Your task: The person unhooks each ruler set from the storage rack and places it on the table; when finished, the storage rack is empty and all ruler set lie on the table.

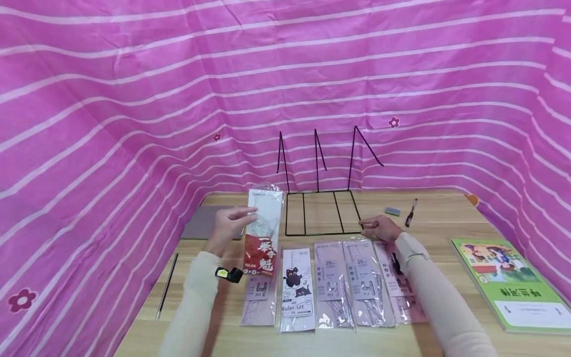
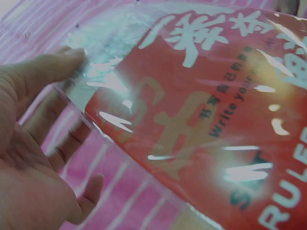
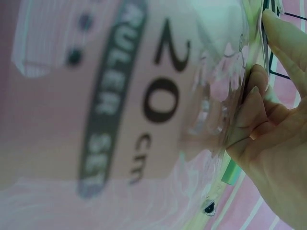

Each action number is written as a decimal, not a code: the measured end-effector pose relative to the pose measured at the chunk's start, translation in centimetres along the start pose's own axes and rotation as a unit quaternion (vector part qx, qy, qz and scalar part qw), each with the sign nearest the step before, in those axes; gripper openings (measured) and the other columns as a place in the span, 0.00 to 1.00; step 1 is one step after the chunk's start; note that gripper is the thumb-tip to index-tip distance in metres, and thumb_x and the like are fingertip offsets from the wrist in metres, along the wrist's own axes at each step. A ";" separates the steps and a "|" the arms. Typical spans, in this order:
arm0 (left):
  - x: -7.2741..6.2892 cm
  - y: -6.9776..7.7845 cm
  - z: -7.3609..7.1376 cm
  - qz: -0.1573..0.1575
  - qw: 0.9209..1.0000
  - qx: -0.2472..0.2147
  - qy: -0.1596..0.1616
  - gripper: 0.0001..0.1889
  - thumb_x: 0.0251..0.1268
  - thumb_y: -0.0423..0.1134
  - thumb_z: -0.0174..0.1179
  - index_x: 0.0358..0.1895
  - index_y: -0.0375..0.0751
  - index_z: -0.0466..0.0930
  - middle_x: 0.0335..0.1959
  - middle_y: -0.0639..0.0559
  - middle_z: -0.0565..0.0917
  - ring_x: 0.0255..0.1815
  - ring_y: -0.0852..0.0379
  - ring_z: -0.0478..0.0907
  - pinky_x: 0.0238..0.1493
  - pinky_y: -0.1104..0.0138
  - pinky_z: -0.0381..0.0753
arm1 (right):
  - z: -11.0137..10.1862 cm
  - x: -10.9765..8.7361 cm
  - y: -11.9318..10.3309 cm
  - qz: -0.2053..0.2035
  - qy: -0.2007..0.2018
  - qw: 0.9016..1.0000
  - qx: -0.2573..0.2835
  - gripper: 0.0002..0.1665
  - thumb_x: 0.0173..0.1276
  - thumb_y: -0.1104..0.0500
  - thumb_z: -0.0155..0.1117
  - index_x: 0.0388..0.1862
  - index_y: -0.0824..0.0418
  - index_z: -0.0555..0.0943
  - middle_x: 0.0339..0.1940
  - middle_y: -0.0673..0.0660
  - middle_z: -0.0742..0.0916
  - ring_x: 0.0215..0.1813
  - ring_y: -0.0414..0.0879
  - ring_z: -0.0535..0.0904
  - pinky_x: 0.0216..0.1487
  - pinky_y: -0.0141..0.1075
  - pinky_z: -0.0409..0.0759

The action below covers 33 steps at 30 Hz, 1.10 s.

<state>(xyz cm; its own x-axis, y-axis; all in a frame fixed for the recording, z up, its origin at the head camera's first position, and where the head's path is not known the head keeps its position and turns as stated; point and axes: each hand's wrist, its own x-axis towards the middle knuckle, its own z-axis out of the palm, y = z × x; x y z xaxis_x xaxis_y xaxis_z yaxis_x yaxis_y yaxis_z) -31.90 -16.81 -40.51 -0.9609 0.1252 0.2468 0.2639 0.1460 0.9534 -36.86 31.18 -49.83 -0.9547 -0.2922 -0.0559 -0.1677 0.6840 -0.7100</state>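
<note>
My left hand (image 1: 229, 225) pinches the left edge of a clear-wrapped ruler set (image 1: 259, 255) with a white and red card, raised upright above the table. Close up in the left wrist view, the red card (image 2: 192, 124) shines through its wrapper, thumb on one face. My right hand (image 1: 381, 228) has thumb and fingertips at the near right corner of a black wire rack (image 1: 323, 233), and appears to pinch its wire. Beneath the right wrist lies a pink ruler set (image 1: 394, 277); its "20 cm" print (image 3: 160, 96) fills much of the right wrist view.
Several bagged ruler sets (image 1: 330, 282) lie in a row along the near side, one with black cats (image 1: 296, 292). A green book (image 1: 513, 282) is at right, a marker (image 1: 411, 213) and eraser (image 1: 392, 211) behind it. At left are a thin dark stick (image 1: 167, 287) and grey flat item (image 1: 196, 223).
</note>
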 end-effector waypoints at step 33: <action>-5.8 -8.0 -5.8 -0.216 0.956 0.198 0.004 0.12 0.56 0.29 0.69 0.45 0.34 0.88 0.45 0.39 0.89 0.52 0.41 0.82 0.61 0.45 0.77 | 0.0 0.1 -0.2 -0.005 -0.002 1.000 0.004 0.28 0.70 0.57 0.68 0.66 0.67 0.77 0.61 0.70 0.82 0.66 0.70 0.75 0.64 0.57 0.77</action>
<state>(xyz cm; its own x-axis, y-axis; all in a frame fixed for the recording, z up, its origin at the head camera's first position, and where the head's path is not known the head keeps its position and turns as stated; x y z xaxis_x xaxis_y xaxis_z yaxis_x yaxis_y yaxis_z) -28.95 -24.43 -48.61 -0.9875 -0.0387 -0.1529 -0.1492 0.5433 0.8262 -36.95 31.03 -49.65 -0.9521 -0.3012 -0.0522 -0.1747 0.6763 -0.7156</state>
